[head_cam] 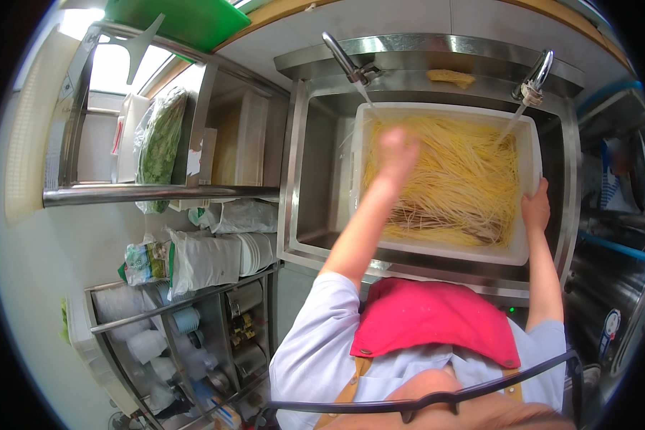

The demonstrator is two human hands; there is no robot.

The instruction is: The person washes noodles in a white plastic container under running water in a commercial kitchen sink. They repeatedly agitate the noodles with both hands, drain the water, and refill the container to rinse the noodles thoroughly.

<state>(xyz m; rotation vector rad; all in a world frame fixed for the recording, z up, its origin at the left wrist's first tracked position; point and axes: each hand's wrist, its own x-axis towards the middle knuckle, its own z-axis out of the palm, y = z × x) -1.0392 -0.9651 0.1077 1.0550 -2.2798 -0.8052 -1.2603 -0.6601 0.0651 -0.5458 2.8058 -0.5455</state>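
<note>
A white plastic tub (443, 257) sits in a stainless steel sink (322, 177), filled with long, thin yellow strands of food (451, 172); whether they are noodles or a vegetable is not clear. Browner strands (446, 219) lie along the near side. My left hand (398, 150) is over the left part of the strands, blurred by motion, and its fingers cannot be made out. At the tub's right wall, my right hand (536, 207) grips the rim. Water runs into the tub from a left faucet (344, 58) and a right faucet (537, 75).
A yellowish sponge or cloth (451, 78) lies on the sink's back ledge. Left of the sink, a metal rack (161, 196) holds bagged greens (164, 140). Below it are stacked white plates (255, 252) and a shelf with bowls (185, 320). Metal equipment (613, 285) stands at the right.
</note>
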